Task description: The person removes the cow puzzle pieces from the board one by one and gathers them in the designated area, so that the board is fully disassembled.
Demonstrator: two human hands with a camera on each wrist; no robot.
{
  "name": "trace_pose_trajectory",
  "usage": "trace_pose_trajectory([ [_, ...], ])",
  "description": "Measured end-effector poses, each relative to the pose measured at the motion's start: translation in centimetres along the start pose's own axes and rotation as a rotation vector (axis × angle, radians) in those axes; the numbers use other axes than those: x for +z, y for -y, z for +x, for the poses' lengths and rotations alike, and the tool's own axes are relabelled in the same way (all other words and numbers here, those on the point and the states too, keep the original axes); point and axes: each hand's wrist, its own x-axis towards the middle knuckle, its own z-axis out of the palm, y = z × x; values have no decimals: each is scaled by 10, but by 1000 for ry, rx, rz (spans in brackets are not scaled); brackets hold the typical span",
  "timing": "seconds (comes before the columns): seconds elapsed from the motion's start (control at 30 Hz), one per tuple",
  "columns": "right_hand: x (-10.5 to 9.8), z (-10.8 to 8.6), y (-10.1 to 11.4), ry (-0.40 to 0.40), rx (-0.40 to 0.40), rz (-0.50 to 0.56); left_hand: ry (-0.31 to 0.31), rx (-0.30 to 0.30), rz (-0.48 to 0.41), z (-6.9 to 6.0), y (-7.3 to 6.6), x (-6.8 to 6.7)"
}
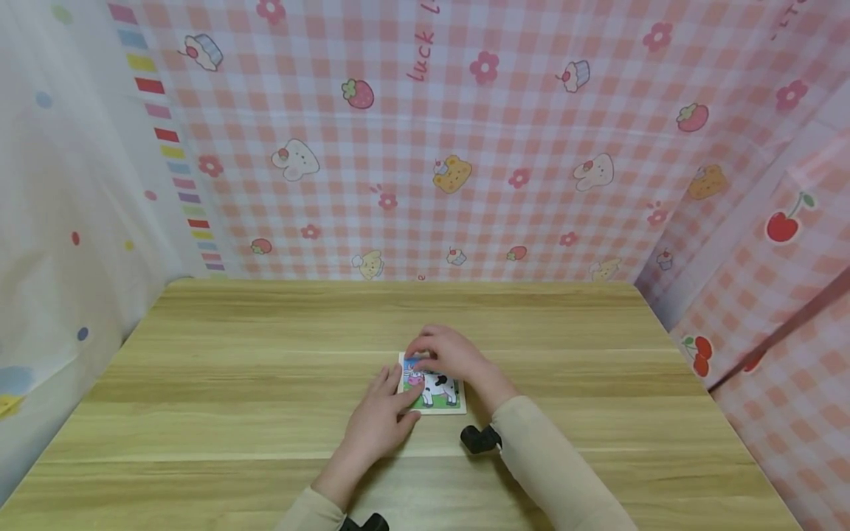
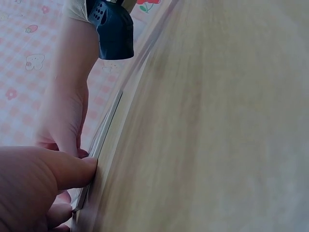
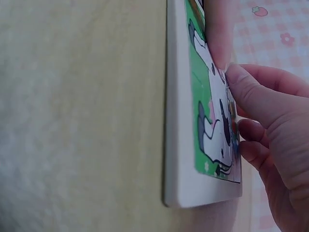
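A small cow picture board [image 1: 440, 391], with a pale border and green and blue colours, lies flat on the wooden table. My left hand [image 1: 375, 419] holds its lower left corner: one fingertip rests on the picture, other fingers lie along the left edge, and the thumb [image 2: 79, 170] touches the near edge. Over the upper left part of the picture, my right hand [image 1: 454, 354] bends its fingers and thumb down to the surface. The right thumb [image 3: 253, 94] meets the picture beside a left fingertip. Whether the right fingers pinch a piece there is hidden.
The wood-grain table [image 1: 265, 354] spreads around the board. A pink checked cloth [image 1: 412, 147] hangs behind it, with more cloth at both sides. Black wrist devices [image 1: 479, 439] sit at both sleeves, close above the tabletop.
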Motion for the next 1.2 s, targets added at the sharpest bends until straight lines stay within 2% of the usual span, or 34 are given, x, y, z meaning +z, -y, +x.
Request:
trace_pose_trajectory([
  [0.4, -2, 1, -5, 37, -59, -44, 9, -5, 0, -1, -1, -1],
  [0.83, -6, 6, -11, 89, -193, -133, 0, 7, 25, 0, 1, 1],
  [1.0, -7, 8, -9, 102, -192, -117, 0, 6, 26, 0, 0, 1],
  [1.2, -9, 10, -5, 124, -144, -58, -7, -2, 15, 0, -2, 0],
])
